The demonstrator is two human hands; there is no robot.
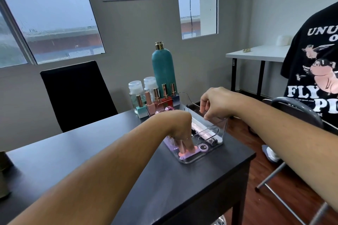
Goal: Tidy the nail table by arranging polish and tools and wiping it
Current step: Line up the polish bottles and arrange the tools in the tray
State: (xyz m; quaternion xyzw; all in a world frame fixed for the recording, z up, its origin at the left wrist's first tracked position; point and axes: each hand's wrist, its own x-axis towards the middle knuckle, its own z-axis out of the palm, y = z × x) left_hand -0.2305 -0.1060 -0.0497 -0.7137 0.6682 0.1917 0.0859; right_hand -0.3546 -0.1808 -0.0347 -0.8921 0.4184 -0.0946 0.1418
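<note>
A clear plastic tray (pixel 218 143) sits at the right end of the dark table (pixel 102 151). My left hand (pixel 178 129) reaches down into its near end, fingertips pressing on a pink and purple tool (pixel 184 155). My right hand (pixel 214 104) is at the tray's far rim with fingers curled, pinching a thin clear edge there. Inside the tray lie a purple ring-shaped piece (pixel 203 147), a silver cylinder (pixel 212 141) and a long pale file (pixel 204 131). Several nail polish bottles (pixel 155 102) stand in a row behind the tray.
A tall teal bottle (pixel 163 71) and two clear pump bottles (pixel 136 93) stand behind the polish. A black chair (pixel 76 95) is across the table. A person in a black printed shirt (pixel 314 71) stands at the right, beside a grey chair (pixel 300 111). A white table (pixel 259 54) is farther back.
</note>
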